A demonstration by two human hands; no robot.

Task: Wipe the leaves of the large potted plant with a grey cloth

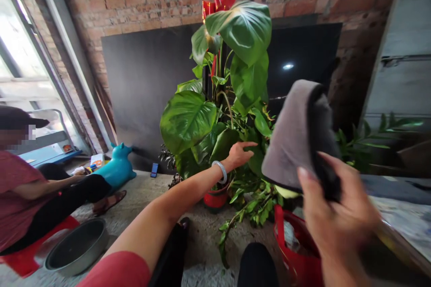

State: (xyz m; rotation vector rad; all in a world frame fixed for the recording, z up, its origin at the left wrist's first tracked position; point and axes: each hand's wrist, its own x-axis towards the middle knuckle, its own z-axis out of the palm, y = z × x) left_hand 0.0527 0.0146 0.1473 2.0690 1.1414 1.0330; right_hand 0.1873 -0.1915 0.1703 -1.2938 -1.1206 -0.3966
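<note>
My right hand (pixel 340 213) grips a folded grey cloth (pixel 288 136) with a dark edge and dark inner side, raised at the right. Further forward, my left hand (pixel 239 156) reaches among the leaves of a tall potted plant (pixel 188 119), its index finger stretched out. It is close to a lower leaf (pixel 256 157); whether they touch I cannot tell. A pale bangle (pixel 220 171) circles that wrist. Broad glossy leaves rise above the hand, and a red bow (pixel 220 0) tops the plant. Its red pot (pixel 215 199) stands on the floor beneath my forearm.
A person in a red shirt (pixel 20 184) sits at the left, near a grey basin (pixel 79 246) and a blue animal figure (pixel 117 166). A phone (pixel 154 170) leans against the dark panel (pixel 144 85). A red bag (pixel 296 251) stands on the floor below my right hand.
</note>
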